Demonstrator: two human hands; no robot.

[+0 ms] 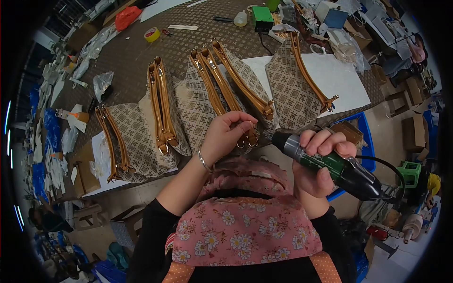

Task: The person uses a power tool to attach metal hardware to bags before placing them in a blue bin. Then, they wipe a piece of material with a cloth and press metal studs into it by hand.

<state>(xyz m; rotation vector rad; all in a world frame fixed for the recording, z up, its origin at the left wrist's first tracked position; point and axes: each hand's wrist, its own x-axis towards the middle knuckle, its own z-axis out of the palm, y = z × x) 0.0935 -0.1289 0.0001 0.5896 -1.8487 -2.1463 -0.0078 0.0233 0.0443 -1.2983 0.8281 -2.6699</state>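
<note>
My right hand [321, 162] is wrapped round a green and black electric screwdriver [332, 170], its tip pointing left and its cord running off behind. Just left of that tip, my left hand [226, 134] is closed in a pinch. Whatever its fingertips hold is too small to make out. Right below those fingers is the end of a brown strap with metal fittings [250, 138]. It belongs to one of several patterned beige and brown bags lying along the table edge. One patterned bag [292, 80] lies on the right, and another [132, 134] on the left.
The patterned table [127, 52] holds a yellow tape roll [152, 34], a small bottle [240, 19] and a green box [262, 19] at the back. White sheets [342, 78] lie under some bags. Below the right edge stands a blue crate [365, 137]. Stools [88, 216] stand at lower left.
</note>
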